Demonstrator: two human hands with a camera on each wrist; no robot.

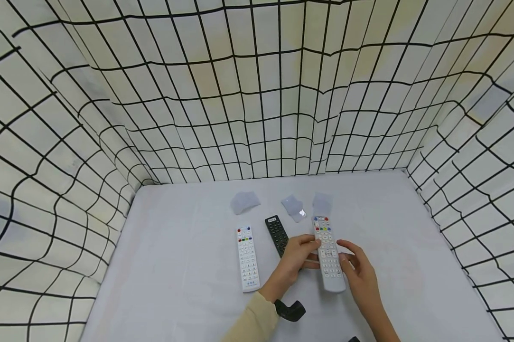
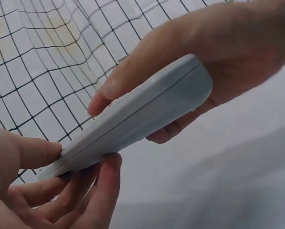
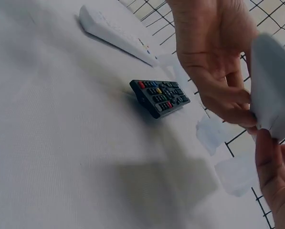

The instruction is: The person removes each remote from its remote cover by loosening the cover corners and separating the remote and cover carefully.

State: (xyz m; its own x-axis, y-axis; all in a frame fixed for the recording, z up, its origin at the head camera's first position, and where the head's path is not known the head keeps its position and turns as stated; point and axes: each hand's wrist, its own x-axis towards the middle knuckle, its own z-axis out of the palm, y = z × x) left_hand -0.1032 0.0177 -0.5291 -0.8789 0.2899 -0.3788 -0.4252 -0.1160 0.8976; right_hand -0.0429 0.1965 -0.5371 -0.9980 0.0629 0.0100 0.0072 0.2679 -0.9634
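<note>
A white remote control (image 1: 328, 254) with several coloured buttons is held off the table, buttons up. My left hand (image 1: 295, 256) grips its left side; the left wrist view shows the thumb over the white remote (image 2: 132, 121) and fingers under it. From the other side my right hand (image 1: 361, 275) pinches its right edge, one digit above and others below. Beside the left hand lies a black remote (image 1: 276, 232), partly hidden by that hand. Another white remote (image 1: 248, 261) lies buttons up further left. Both lying remotes also show in the right wrist view.
Three translucent plastic pieces, at left (image 1: 245, 203), middle (image 1: 294, 207) and right (image 1: 322, 203), lie beyond the remotes. White cloth walls with black netting (image 1: 261, 95) bound the white table (image 1: 175, 285) at the back and both sides.
</note>
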